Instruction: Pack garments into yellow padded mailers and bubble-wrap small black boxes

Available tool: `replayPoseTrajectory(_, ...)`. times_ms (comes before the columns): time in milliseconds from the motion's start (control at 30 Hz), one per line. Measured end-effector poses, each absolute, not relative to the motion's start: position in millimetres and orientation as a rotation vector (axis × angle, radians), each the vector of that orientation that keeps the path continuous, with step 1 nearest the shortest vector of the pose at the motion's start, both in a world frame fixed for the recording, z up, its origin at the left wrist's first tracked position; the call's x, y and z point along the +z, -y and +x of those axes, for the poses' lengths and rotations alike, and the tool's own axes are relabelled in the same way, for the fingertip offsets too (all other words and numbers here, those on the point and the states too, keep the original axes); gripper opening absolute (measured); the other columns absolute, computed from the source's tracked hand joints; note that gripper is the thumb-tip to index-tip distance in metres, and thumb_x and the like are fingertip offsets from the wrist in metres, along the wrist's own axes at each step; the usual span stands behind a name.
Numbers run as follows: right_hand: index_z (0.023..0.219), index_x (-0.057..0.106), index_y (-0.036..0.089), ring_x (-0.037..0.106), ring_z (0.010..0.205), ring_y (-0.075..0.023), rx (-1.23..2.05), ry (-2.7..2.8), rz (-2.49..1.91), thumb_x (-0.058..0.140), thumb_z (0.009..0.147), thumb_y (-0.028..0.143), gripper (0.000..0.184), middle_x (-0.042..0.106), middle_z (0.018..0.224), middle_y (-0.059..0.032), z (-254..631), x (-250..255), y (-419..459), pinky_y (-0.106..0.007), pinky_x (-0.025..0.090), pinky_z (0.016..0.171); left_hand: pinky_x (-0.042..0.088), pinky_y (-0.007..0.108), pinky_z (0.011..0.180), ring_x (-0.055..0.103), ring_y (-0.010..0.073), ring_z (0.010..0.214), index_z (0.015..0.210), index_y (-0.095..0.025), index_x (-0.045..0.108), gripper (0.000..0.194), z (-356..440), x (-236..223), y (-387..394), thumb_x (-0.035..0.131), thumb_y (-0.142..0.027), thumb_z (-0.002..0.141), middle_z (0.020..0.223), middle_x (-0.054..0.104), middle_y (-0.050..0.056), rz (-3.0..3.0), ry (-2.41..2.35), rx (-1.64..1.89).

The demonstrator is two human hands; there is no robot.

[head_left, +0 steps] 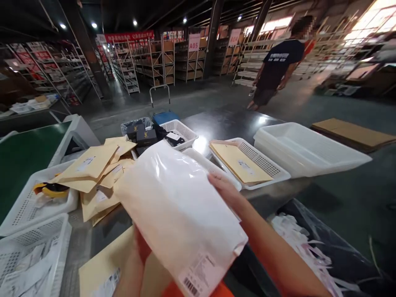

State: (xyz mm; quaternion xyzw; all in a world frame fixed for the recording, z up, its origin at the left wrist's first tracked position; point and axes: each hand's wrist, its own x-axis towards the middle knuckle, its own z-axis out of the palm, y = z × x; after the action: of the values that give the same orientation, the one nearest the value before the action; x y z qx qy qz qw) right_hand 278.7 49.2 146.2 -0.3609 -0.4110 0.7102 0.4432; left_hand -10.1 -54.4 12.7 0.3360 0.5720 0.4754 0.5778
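Observation:
I hold a large white plastic mailer bag up over the table, its barcode label at the near corner. My right hand grips its right edge, fingers curled over the top. My left hand is underneath the bag's near left side, mostly hidden, with only the thumb base and wrist showing. Below the bag lies a yellow padded envelope on the table.
A pile of yellow envelopes lies at the left. White baskets stand left; another basket holds an envelope. A white tray, black boxes, a waste bin, and a person walking far right.

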Motion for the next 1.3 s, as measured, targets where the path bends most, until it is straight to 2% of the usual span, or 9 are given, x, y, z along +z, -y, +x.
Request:
replayPoseTrajectory(200, 0.088, 0.068, 0.02, 0.065, 0.065, -0.015, 1.742, 0.847, -0.906, 0.086, 0.063, 0.047, 0.041, 0.072, 0.076, 0.001, 246, 111, -39, -0.027, 0.051, 0.065, 0.046, 0.045, 0.108, 0.061, 0.0288, 0.121, 0.12, -0.025, 0.068, 0.084, -38, 107, 35, 0.034, -0.087, 0.075, 0.107, 0.077, 0.006, 0.355, -0.896, 1.65)
replayPoseTrajectory(333, 0.088, 0.067, 0.021, 0.062, 0.061, -0.013, 1.758, 0.815, -0.923, 0.087, 0.062, 0.043, 0.04, 0.07, 0.073, 0.0028, 242, 115, -42, -0.025, 0.05, 0.061, 0.046, 0.041, 0.108, 0.07, 0.0213, 0.105, 0.112, -0.02, 0.07, 0.051, -48, 130, 23, 0.037, -0.054, 0.095, 0.094, 0.079, 0.005, 0.154, -0.879, 1.532)
replayPoseTrajectory(433, 0.09, 0.067, 0.021, 0.063, 0.063, -0.0137, 1.8, 0.81, -0.923, 0.087, 0.061, 0.037, 0.038, 0.07, 0.074, 0.0027, 240, 120, -46, -0.025, 0.051, 0.062, 0.045, 0.041, 0.109, 0.068, 0.0217, 0.11, 0.107, -0.015, 0.071, 0.04, -51, 141, 17, 0.04, -0.04, 0.096, 0.09, 0.078, 0.007, 0.184, -0.872, 1.47)
replayPoseTrajectory(633, 0.093, 0.066, 0.021, 0.066, 0.071, -0.0169, 1.834, 0.916, -0.926, 0.081, 0.067, 0.034, 0.033, 0.071, 0.081, 0.0005, 246, 116, -48, -0.03, 0.052, 0.071, 0.046, 0.045, 0.108, 0.067, 0.0243, 0.114, 0.101, -0.014, 0.071, 0.041, -55, 157, 19, 0.04, -0.04, 0.097, 0.087, 0.078, 0.007, 0.18, -0.877, 1.484)
replayPoseTrajectory(800, 0.086, 0.065, 0.021, 0.059, 0.063, -0.0131, 1.854, 1.146, -0.848, 0.083, 0.065, 0.041, 0.035, 0.065, 0.074, 0.0019, 252, 131, -48, -0.024, 0.047, 0.059, 0.048, 0.042, 0.107, 0.065, 0.0249, 0.117, 0.102, -0.017, 0.072, 0.042, -54, 159, 38, 0.048, -0.051, 0.093, 0.094, 0.078, 0.007, 0.307, -0.853, 1.48)
replayPoseTrajectory(900, 0.094, 0.064, 0.022, 0.059, 0.067, -0.0125, 1.589, 1.248, -0.786, 0.079, 0.071, 0.049, 0.039, 0.065, 0.08, 0.0013, 246, 151, -48, -0.023, 0.047, 0.058, 0.046, 0.044, 0.109, 0.061, 0.029, 0.123, 0.1, -0.018, 0.073, 0.042, -48, 151, 53, 0.065, -0.055, 0.082, 0.096, 0.078, 0.009, 0.392, -0.9, 1.36)
replayPoseTrajectory(1033, 0.113, 0.053, 0.027, 0.056, 0.061, -0.0125, 1.209, 1.303, -0.788, 0.077, 0.077, 0.042, 0.046, 0.063, 0.074, 0.0035, 233, 171, -36, -0.023, 0.046, 0.054, 0.054, 0.045, 0.099, 0.066, 0.0328, 0.113, 0.095, -0.016, 0.072, 0.048, -44, 136, 65, 0.082, -0.053, 0.065, 0.092, 0.078, 0.01, 0.506, -1.09, 1.4)
replayPoseTrajectory(1167, 0.133, 0.035, 0.03, 0.046, 0.044, -0.0112, 1.062, 1.307, -0.822, 0.07, 0.084, 0.038, 0.06, 0.057, 0.062, 0.0075, 223, 171, -20, -0.022, 0.036, 0.041, 0.059, 0.031, 0.082, 0.072, 0.0251, 0.093, 0.088, -0.015, 0.073, 0.045, -50, 132, 68, 0.085, -0.049, 0.062, 0.087, 0.078, 0.008, 0.691, -1.205, 1.658)
replayPoseTrajectory(1300, 0.117, 0.045, 0.029, 0.042, 0.04, -0.0097, 0.872, 1.378, -0.724, 0.066, 0.087, 0.032, 0.037, 0.054, 0.058, 0.0088, 221, 167, -19, -0.022, 0.034, 0.039, 0.058, 0.026, 0.072, 0.07, 0.0188, 0.082, 0.084, -0.017, 0.074, 0.043, -52, 147, 63, 0.084, -0.052, 0.062, 0.086, 0.077, 0.007, 0.661, -1.233, 1.86)
